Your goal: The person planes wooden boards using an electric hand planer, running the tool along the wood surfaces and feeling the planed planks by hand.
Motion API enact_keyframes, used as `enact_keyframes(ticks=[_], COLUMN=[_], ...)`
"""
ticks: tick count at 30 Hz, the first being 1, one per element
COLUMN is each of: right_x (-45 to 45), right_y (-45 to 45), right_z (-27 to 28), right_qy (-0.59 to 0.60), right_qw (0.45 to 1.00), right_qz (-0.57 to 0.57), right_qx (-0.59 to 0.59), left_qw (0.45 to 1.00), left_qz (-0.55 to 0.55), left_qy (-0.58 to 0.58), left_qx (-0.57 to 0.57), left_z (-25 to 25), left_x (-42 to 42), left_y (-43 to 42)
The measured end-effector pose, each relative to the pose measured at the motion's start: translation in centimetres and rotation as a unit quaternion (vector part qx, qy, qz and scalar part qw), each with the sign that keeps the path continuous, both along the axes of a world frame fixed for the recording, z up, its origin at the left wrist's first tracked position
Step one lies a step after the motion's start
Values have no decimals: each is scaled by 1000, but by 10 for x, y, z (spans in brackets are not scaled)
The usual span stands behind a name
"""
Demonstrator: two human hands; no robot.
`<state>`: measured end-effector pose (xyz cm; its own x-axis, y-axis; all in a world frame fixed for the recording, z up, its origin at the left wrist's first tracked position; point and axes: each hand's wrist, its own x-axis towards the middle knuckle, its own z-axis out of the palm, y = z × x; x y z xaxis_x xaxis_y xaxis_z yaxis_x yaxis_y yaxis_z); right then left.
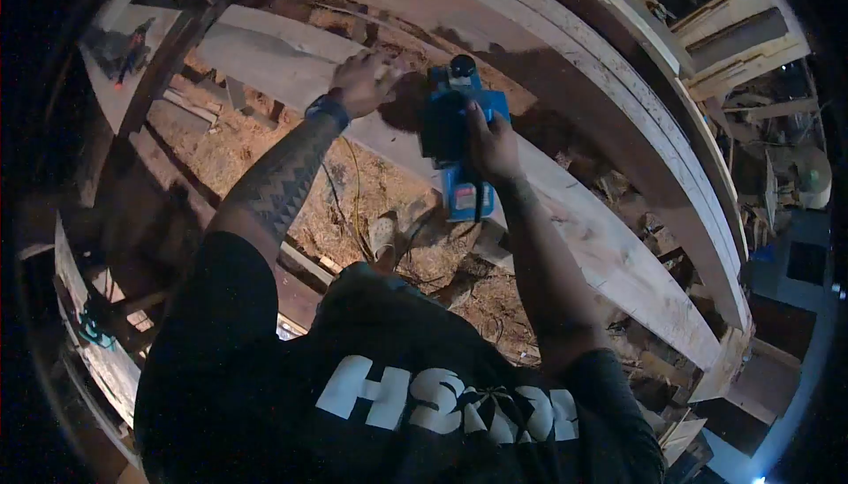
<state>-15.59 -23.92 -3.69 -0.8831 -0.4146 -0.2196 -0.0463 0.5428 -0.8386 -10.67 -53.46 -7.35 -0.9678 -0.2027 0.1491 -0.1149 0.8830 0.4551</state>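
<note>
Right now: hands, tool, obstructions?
Right hand gripping blue power tool over plank. Left hand empty, at same plank. Yellow cord beside plank.

power tool (459,122) over plank (609,245) | left hand (364,82) left of tool, right hand (496,150) on it | shavings (256,155) nearside, apparently lower

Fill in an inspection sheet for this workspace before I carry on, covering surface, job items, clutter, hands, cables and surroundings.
Surface: long pale plank, running diagonally under the work.
Job items: blue power tool, over the plank; contact underneath hidden.
Clutter: shavings on the ground; scrap wood at lower right.
Hands: right hand grips the tool; left hand is open over the plank, contact unclear.
Cables: yellow cord and dark cord below the plank; connections unclear.
Surroundings: curved timber beyond the plank; dim lighting.
</note>
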Motion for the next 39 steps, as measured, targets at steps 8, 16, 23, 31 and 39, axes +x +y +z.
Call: enact_keyframes(ticks=[8, 16, 23, 31, 39], right_x=[109, 79, -14, 81, 24], right_y=[80, 55, -9, 157, 240], right_z=[-4, -34, -34, 17, 4], right_qy=[-163, 267, 177, -149, -84], right_qw=[961, 961, 982, 988, 981], right_qz=[-101, 55, 67, -15, 153], right_qx=[-199, 54, -3, -21, 82], left_qw=[980, 976, 986, 963, 871], left_qz=[171, 172, 139, 239, 245], left_qy=[26, -99, -27, 109, -424], left_qx=[-95, -91, -84, -61, 33], left_z=[-83, -82, -96, -136, -250], left_x=[0, 8, 10, 134, 417], left_y=[-64, -65, -76, -136, -62])
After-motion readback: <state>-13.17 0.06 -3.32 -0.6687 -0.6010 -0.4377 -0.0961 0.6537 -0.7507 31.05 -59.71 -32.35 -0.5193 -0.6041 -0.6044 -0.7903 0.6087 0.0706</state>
